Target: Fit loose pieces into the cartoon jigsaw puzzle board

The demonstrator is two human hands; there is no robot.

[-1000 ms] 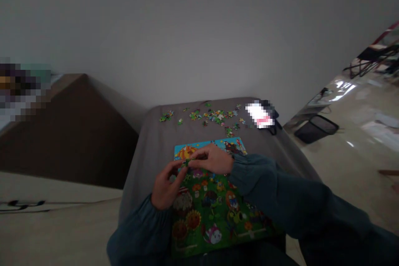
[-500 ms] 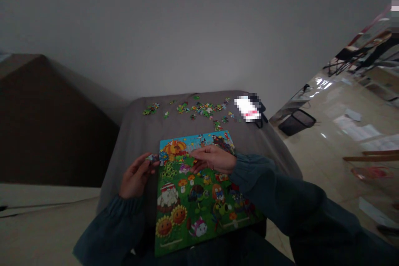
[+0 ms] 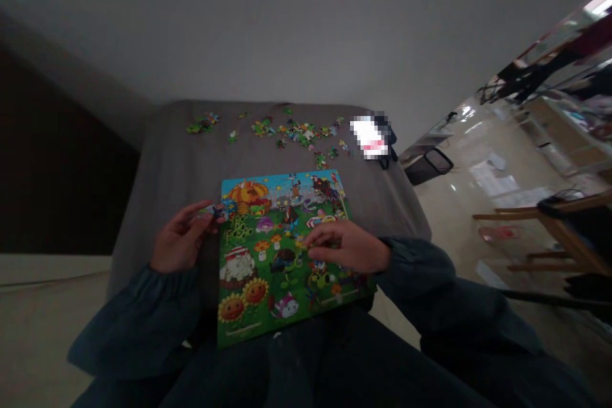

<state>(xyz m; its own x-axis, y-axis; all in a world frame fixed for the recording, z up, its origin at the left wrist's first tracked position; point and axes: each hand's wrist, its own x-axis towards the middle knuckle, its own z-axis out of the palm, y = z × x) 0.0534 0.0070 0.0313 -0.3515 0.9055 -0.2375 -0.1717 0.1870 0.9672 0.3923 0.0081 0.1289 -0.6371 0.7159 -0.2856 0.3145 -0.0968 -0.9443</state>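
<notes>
Puzzle board: the cartoon jigsaw puzzle (image 3: 287, 248) is lying partly on the person's lap and partly on the grey cushioned seat (image 3: 167, 166), its near edge toward the body.
Left hand: the left hand (image 3: 179, 242) is pinching a small cluster of joined puzzle pieces (image 3: 220, 209) between thumb and fingertips, holding it just at the board's upper left edge.
Right hand: the right hand (image 3: 347, 247) is resting palm down on the right part of the picture, fingers curled and touching the surface; whether a piece is under the fingertips cannot be told.
Done so far: the picture is looking almost filled, with sunflowers, pumpkin and sky all showing; a gap, if any, is too small to make out in this dim light.
Left to do: the loose pieces (image 3: 291, 132) are lying scattered along the far side of the seat, well apart from the board, so by my judgement a fair number are waiting to be placed, or they are spare.
Nearby: a blurred-out object (image 3: 369, 137) is sitting at the seat's far right corner, just beside the scatter.
</notes>
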